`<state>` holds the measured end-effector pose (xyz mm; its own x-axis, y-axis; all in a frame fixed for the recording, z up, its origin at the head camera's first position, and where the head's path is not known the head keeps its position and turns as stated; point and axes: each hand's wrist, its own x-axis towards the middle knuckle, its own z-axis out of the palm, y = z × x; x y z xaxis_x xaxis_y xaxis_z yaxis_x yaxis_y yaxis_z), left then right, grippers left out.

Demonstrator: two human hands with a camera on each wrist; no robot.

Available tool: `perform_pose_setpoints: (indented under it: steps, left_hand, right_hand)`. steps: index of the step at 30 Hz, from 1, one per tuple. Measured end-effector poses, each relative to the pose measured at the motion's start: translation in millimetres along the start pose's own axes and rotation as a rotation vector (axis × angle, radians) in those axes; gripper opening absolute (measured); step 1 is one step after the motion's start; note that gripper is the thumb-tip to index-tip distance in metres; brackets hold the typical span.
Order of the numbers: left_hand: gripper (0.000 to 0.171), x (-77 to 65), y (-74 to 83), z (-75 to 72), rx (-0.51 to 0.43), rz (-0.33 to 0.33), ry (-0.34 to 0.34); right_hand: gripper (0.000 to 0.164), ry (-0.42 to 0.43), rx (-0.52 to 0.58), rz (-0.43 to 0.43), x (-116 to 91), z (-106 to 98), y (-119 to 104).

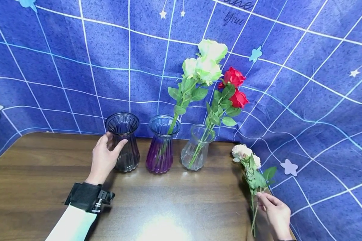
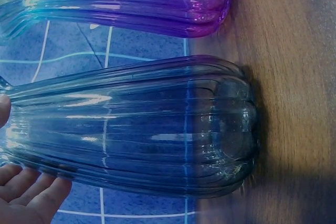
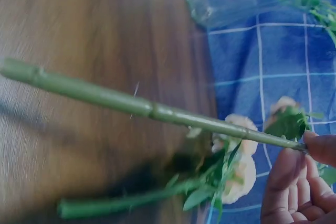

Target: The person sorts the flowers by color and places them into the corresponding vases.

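Note:
My left hand holds the dark grey glass vase just below its flared rim, thumb on the near side and fingers on the left. In the left wrist view this ribbed vase stands upright on the wood, fingertips at its neck. At the right edge of the table, my right hand pinches a green flower stem between thumb and fingertips. Pale cream blossoms and leaves top the stems there. Beneath the pinched stem in the right wrist view, another peach-white flower lies on the table.
A blue-purple vase with pale green roses stands right of the dark one. Beside it, a clear vase holds red roses. A blue star-patterned cloth hangs behind the wooden table and along its right side.

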<state>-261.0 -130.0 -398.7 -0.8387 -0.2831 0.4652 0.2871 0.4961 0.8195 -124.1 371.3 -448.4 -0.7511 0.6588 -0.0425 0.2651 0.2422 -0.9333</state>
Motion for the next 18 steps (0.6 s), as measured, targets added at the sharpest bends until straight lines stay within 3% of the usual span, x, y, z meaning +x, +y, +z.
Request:
perform_pose_setpoints:
  steps: [2, 6, 9, 12, 15, 18]
  left_hand:
    - [0.052, -0.1, -0.6, 0.5, -0.003, -0.005, -0.004]
    - [0.051, -0.2, -1.2, -0.1, -0.011, -0.013, -0.006]
    - [0.051, -0.1, -1.3, -0.4, -0.016, -0.014, -0.006]
    - [0.051, 0.0, -1.4, -0.1, -0.015, -0.009, -0.008]
    - [0.053, 0.6, -1.4, 0.8, -0.013, -0.007, -0.013]
    - [0.054, -0.1, -0.8, -0.2, -0.012, -0.015, -0.018]
  right_hand:
    - [0.008, 0.014, 0.083, -0.008, 14.5, 3.2, 18.4]
    - [0.029, 0.023, 0.282, -0.044, 47.3, 8.1, 55.8]
    - [0.031, -0.031, 0.393, -0.11, 55.7, 6.9, 58.3]
    - [0.02, -0.132, 0.545, -0.199, 41.0, 3.7, 32.8]
    - [0.009, -0.186, 0.655, -0.229, 5.6, 3.0, -16.8]
    - [0.013, -0.189, 0.723, -0.235, -33.5, 5.4, -70.7]
